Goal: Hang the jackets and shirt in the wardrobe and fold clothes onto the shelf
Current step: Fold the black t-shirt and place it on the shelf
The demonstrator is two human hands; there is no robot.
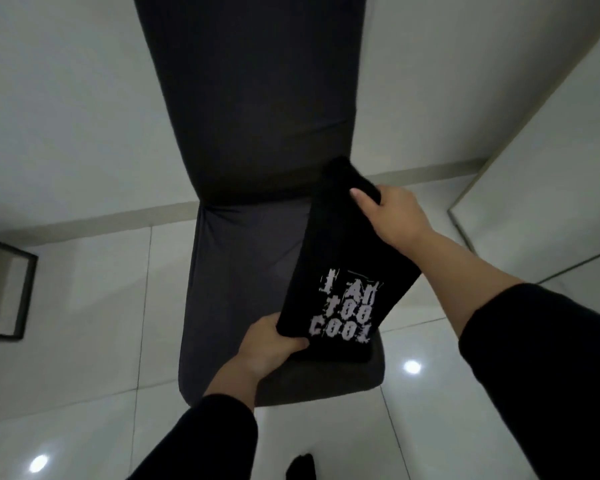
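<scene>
Your black sleeves (201, 434) are sitting nearest the lens, both pushed back off bare forearms. Below them, at the bottom edge, a dark foot (300, 465) is showing on the glossy white tiled floor (84, 341), which is throwing back two ceiling-light spots.

Your left hand (269, 344) is gripping the near corner of a folded black T-shirt (340, 271): thumb lying on top by the print, the other fingers going underneath, out of sight. Your right hand (392, 216) is gripping the far end, thumb pressing down on the top face, remaining fingers curling round the right edge; how far they are spread, you cannot tell.

The shirt is folded into a long rectangle, white lettering "I AM TOO COOL" facing up. It is lying tilted over the right half of the seat of a dark upholstered chair (243, 258). Its near end is at the seat's front right; whether the fabric is touching the cushion cannot be told.

The chair's tall back is rising against a pale wall. A dark-framed panel (11, 289) is standing at the left edge.
</scene>
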